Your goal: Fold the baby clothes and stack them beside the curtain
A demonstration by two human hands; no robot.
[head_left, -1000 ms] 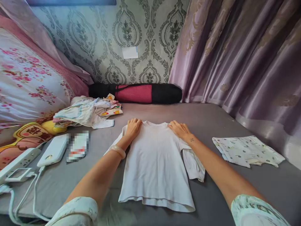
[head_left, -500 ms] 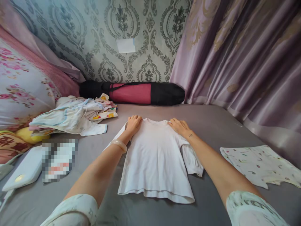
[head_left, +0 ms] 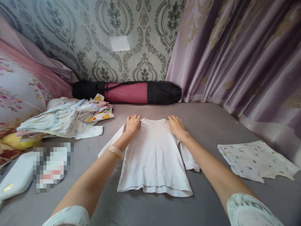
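A small white long-sleeved shirt (head_left: 154, 157) lies spread on the grey bed sheet, its collar away from me and its hem towards me. My left hand (head_left: 133, 125) is closed on the left shoulder, fingers curled over the cloth. At the opposite shoulder, my right hand (head_left: 176, 127) grips the fabric with bent fingers. The fingertips of both hands are partly hidden. The left sleeve runs out under my left forearm, while the right sleeve lies folded down beside the shirt body, partly behind my right forearm.
Rumpled baby clothes (head_left: 68, 119) are piled at the left, near a floral pillow (head_left: 21, 91). A white device (head_left: 20, 175) and a blurred-out item (head_left: 53, 168) lie closer. Patterned shorts-like clothing (head_left: 256, 160) rests at right. A red-and-black rolled bag (head_left: 127, 93) lies along the wall.
The view has shifted slightly, so the background sits further left. The shirt's hem is a little further from me, and more of the left sleeve shows. Both hands stay at the shoulders.
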